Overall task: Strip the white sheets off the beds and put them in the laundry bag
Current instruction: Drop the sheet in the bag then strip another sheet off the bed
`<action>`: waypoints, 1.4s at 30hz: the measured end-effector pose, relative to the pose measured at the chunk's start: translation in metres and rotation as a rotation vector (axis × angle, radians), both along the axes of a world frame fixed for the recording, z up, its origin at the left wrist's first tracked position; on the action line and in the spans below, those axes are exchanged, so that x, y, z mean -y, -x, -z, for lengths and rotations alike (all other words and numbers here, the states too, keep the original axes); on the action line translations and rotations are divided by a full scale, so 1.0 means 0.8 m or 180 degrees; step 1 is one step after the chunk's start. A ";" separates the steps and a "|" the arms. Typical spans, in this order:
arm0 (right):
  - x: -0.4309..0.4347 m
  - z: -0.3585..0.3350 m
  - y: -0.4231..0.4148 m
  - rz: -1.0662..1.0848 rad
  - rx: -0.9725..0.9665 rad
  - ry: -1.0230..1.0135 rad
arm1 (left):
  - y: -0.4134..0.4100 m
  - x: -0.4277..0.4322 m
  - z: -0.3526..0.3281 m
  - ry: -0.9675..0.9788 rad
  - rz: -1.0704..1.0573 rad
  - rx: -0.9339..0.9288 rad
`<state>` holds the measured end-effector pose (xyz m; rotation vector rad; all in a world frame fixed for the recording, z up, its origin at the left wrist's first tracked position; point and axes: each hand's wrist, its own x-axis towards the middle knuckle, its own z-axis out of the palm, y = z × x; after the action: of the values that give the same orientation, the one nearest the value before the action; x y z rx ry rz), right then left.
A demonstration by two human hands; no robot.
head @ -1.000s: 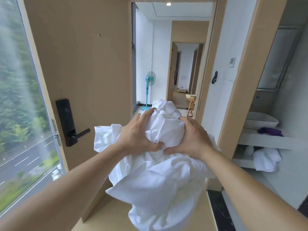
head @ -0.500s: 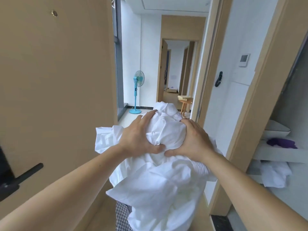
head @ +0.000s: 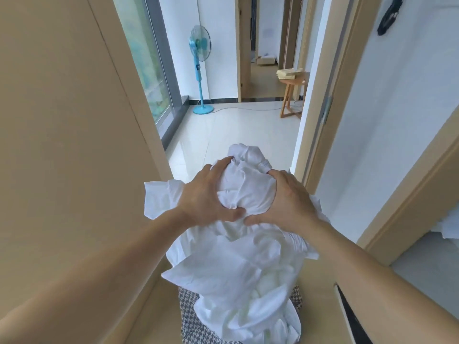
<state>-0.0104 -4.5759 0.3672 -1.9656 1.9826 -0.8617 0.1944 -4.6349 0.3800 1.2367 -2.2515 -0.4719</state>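
A bundled white sheet hangs in front of me at the middle of the view. My left hand grips the bundle's top from the left. My right hand grips it from the right, thumbs nearly touching. The sheet's lower folds drape down over a houndstooth-patterned laundry bag at the bottom centre. Only the bag's left edge and a bit of its right side show; its opening is hidden by the sheet.
An open wooden door fills the left. A door frame stands on the right. Beyond lies a tiled hallway with a blue standing fan and a small wooden stool with items on it.
I have stepped forward through the doorway and my view has tilted down. The door handle has left the view. The laundry bag shows more under the sheet. Both hands keep their grip.
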 end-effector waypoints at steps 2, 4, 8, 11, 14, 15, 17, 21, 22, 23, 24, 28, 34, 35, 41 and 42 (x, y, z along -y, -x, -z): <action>0.049 0.041 0.021 -0.0035 0.0092 -0.0190 | 0.021 0.048 0.040 -0.0175 -0.0048 0.0093; 0.093 0.085 0.038 -0.0039 0.0118 -0.0448 | 0.041 0.090 0.084 -0.0403 -0.0075 0.0166; 0.160 0.193 0.061 -0.0032 0.0124 -0.0798 | 0.064 0.156 0.194 -0.0759 -0.0051 0.0195; 0.193 0.286 0.064 0.0077 0.0145 -0.1027 | 0.069 0.194 0.291 -0.0928 -0.0017 0.0215; 0.213 0.391 0.057 0.0202 0.0058 -0.1283 | 0.065 0.221 0.402 -0.1195 0.0049 0.0221; 0.217 0.427 0.054 0.0232 0.0048 -0.1382 | 0.063 0.228 0.441 -0.1300 0.0064 0.0221; 0.220 0.502 0.049 0.0341 0.0027 -0.1538 | 0.060 0.239 0.519 -0.1497 0.0151 0.0238; 0.213 0.648 0.031 0.0498 0.0011 -0.1717 | 0.045 0.247 0.672 -0.1830 0.0322 0.0269; 0.209 0.682 0.025 0.0527 0.0001 -0.1733 | 0.039 0.246 0.706 -0.1915 0.0351 0.0261; 0.205 0.714 0.018 0.0549 -0.0012 -0.1737 | 0.033 0.245 0.738 -0.1996 0.0379 0.0263; 0.202 0.744 0.010 0.0551 -0.0021 -0.1760 | 0.025 0.243 0.769 -0.2074 0.0395 0.0281; 0.194 0.840 -0.027 0.0459 0.0043 -0.2210 | -0.011 0.234 0.878 -0.2527 0.0352 0.0502; 0.197 0.899 -0.064 0.0448 -0.0076 -0.2491 | -0.055 0.227 0.927 -0.2687 0.0231 0.1164; 0.202 0.902 -0.067 0.0442 -0.0087 -0.2530 | -0.067 0.229 0.926 -0.2619 0.0153 0.1143; 0.214 0.905 -0.069 0.0526 -0.0100 -0.2623 | -0.152 0.258 0.938 -0.2253 -0.0679 0.1799; 0.214 0.905 -0.071 0.0547 -0.0097 -0.2626 | -0.164 0.260 0.942 -0.2208 -0.0791 0.2059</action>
<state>0.0468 -4.7474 -0.3565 -1.3429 2.0632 0.0087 0.3257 -4.8432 -0.3738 2.2567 -2.4634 -0.9034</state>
